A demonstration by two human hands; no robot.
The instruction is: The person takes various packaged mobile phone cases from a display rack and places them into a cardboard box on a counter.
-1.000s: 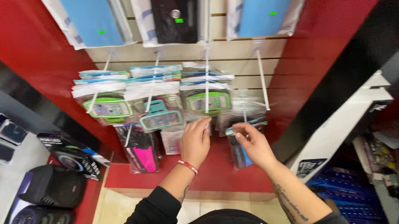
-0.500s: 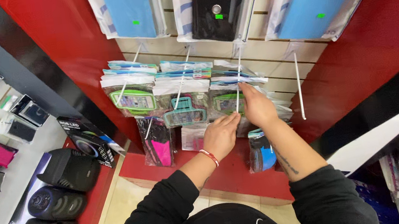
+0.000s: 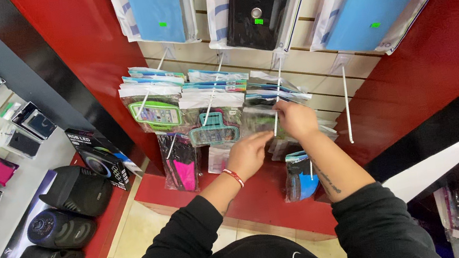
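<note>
Both hands pinch one clear bagged case [image 3: 259, 120]: right hand [image 3: 295, 120] at three o'clock steadying the hook [image 3: 276, 97], left hand [image 3: 249, 153] supporting beneath.

Black sleeves pushed up; red wristband [image 3: 233, 177] left; forearm tattoo [image 3: 325, 176] right.

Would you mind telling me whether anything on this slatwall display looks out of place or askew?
One long white metal peg hook at the right hangs bare, while the neighbouring hooks are crowded. The clear plastic packets under the right hand and left hand overlap unevenly and look rumpled. Nothing appears spilled or broken.
</note>
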